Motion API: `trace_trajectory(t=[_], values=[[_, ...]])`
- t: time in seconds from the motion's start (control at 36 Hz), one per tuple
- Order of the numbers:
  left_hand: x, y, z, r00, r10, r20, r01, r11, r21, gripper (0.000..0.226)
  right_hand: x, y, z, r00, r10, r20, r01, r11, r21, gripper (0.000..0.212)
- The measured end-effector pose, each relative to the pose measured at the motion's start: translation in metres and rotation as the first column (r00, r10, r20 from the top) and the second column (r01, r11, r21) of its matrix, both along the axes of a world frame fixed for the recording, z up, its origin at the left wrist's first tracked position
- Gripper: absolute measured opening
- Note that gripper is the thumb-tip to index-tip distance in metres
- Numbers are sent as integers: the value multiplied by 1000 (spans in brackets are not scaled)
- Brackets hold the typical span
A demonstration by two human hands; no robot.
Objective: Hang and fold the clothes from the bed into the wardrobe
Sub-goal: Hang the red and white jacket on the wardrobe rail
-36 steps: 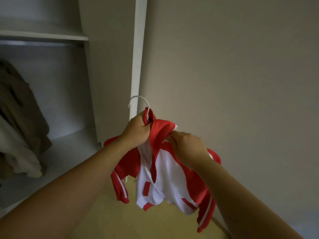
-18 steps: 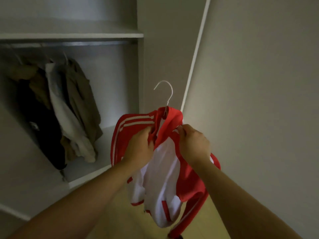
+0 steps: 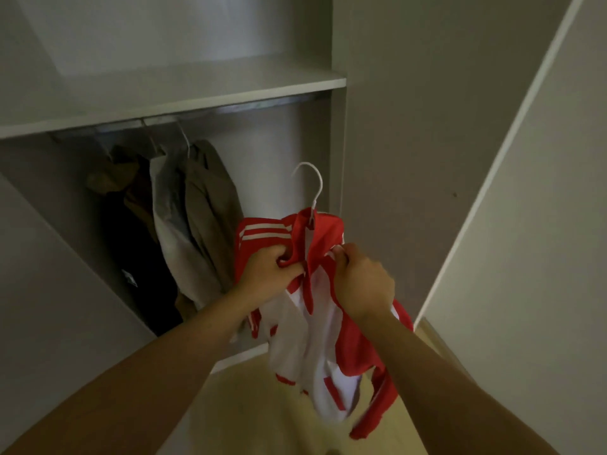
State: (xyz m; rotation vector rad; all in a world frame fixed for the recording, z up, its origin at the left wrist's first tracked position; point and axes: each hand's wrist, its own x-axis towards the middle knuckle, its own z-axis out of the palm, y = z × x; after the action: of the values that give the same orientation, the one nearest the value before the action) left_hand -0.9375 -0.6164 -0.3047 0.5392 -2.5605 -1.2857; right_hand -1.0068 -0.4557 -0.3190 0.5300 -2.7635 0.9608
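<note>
A red and white jacket hangs on a white hanger, whose hook sticks up above the collar. My left hand grips the red fabric at the jacket's left shoulder. My right hand pinches the fabric at the right side of the collar. Both hold the jacket up in front of the open wardrobe, below and to the right of the hanging rail. The hanger's shoulders are hidden inside the jacket.
Several garments, beige, white and dark, hang from the rail at the left. A white shelf runs above the rail. The open wardrobe door stands at the right. Wooden floor lies below.
The view has swung left and up, bringing the wardrobe's rail and hanging clothes into sight. The jacket on its hanger has come closer to the wardrobe opening, still held by both hands.
</note>
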Motion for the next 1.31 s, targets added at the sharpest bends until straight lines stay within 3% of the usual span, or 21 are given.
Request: trace_trajectory(t=[0.28, 0.42, 0.53, 0.58, 0.67, 0.78, 0.86, 0.92, 1.03, 1.17, 1.31], values=[[-86, -90, 10, 997, 56, 59, -60, 996, 71, 12, -94, -97, 16, 995, 97, 15, -98, 993, 67, 37], [-130, -135, 11, 992, 84, 91, -110, 937, 332, 20, -134, -142, 16, 998, 69, 5, -69, 995, 78, 40], [-178, -180, 7, 977, 161, 138, -212, 757, 618, 44, -167, -179, 12, 1000, 17, 7, -18, 997, 77, 36], [-199, -205, 3, 986, 119, 119, -168, 743, 648, 33, -181, -199, 12, 1000, -2, -13, 3, 998, 65, 34], [-229, -242, -4, 993, 85, 84, -116, 852, 510, 29, -202, -227, 9, 998, -55, -19, 56, 997, 53, 34], [-269, -289, -8, 999, -36, 17, 32, 982, 186, 31, -228, -258, 6, 992, -116, -53, 119, 992, 45, 35], [-292, -313, -14, 995, -94, -41, 96, 994, 53, 37, -244, -274, 2, 988, -135, -69, 139, 989, 52, 35], [-309, -325, -23, 987, -41, -158, 33, 998, -57, 38, -256, -284, -4, 985, -138, -106, 145, 987, 63, 35], [-345, -345, -47, 948, -38, -317, -42, 969, -241, 68, -287, -302, -25, 960, -134, -247, 149, 988, 44, 36], [-391, -366, -63, 904, -112, -412, -25, 949, -313, 69, -329, -315, -44, 846, -171, -506, 170, 984, -48, 30], [-435, -377, -64, 847, -117, -519, -64, 946, -318, 56, -375, -326, -50, 754, -197, -627, 183, 979, -88, 39]])
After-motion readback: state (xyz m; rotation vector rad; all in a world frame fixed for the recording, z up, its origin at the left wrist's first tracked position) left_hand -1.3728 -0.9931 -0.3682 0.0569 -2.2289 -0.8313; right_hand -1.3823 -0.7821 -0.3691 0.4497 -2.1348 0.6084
